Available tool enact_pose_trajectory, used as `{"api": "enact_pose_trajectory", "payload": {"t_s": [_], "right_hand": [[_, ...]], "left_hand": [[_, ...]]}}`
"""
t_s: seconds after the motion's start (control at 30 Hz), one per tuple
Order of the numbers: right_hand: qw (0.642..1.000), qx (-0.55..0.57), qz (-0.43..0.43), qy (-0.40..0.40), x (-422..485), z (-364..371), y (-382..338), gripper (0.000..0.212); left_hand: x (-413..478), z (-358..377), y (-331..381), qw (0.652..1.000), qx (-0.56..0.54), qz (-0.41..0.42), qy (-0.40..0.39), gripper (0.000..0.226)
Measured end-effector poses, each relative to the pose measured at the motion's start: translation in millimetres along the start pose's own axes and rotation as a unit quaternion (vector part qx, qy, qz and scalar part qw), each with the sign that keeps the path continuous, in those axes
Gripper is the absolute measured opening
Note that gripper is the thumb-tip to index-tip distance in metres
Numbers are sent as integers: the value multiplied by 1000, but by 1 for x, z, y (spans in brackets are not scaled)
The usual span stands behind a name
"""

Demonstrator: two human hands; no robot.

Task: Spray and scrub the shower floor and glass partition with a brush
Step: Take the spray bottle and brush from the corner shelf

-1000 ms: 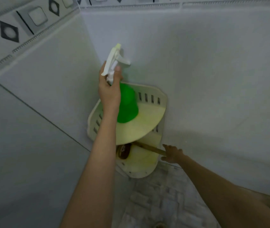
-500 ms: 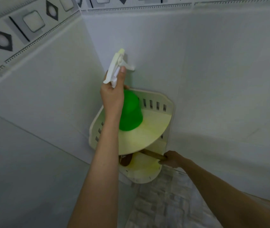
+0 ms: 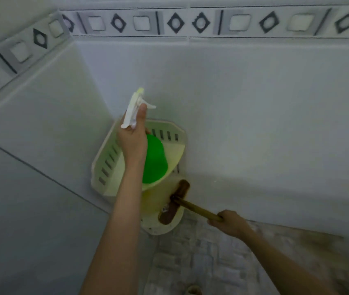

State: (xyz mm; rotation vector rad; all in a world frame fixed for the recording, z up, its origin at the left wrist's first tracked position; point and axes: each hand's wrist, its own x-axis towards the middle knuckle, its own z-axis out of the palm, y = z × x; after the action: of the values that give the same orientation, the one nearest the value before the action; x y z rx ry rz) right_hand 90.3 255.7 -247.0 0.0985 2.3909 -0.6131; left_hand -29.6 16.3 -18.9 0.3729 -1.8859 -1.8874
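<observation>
My left hand (image 3: 132, 141) grips the neck of a green spray bottle (image 3: 155, 161) with a white trigger head, which points up toward the wall corner. The bottle hangs just over the upper tier of a cream corner shelf (image 3: 105, 165). My right hand (image 3: 230, 222) is closed on the wooden handle of a brown scrub brush (image 3: 174, 202). The brush head lies across the front of the shelf's lower tier, out past its rim. The patterned shower floor (image 3: 212, 258) lies below.
White tiled walls meet in the corner behind the shelf, with a band of grey diamond-pattern tiles (image 3: 175, 22) above. A grey panel (image 3: 20, 209) fills the left side. A floor drain (image 3: 192, 289) shows at the bottom edge.
My right hand has closed on the brush handle and pulled the brush out of the lower shelf tier toward the right. The spray bottle stays lifted in my left hand. The view has tilted upward.
</observation>
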Motion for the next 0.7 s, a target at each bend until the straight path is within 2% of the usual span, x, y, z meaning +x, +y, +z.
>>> {"api": "enact_pose_trajectory", "payload": {"t_s": [0.17,0.37,0.53,0.7], "right_hand": [[986,74,135,65,-76,21,81,43],[927,188,277,169,-163,39,158,39],[839,306,367,260,-235,61,214,39],[746,385,450,305,-306,92,261,42]], "left_hand": [[-65,27,8,993,9,-6,-116,29],[-154,94,-1,956,47,-27,-288,32],[-246,153,-6,884,36,12,-465,38],[-340,203,-11,788,9,38,-614,45]]}}
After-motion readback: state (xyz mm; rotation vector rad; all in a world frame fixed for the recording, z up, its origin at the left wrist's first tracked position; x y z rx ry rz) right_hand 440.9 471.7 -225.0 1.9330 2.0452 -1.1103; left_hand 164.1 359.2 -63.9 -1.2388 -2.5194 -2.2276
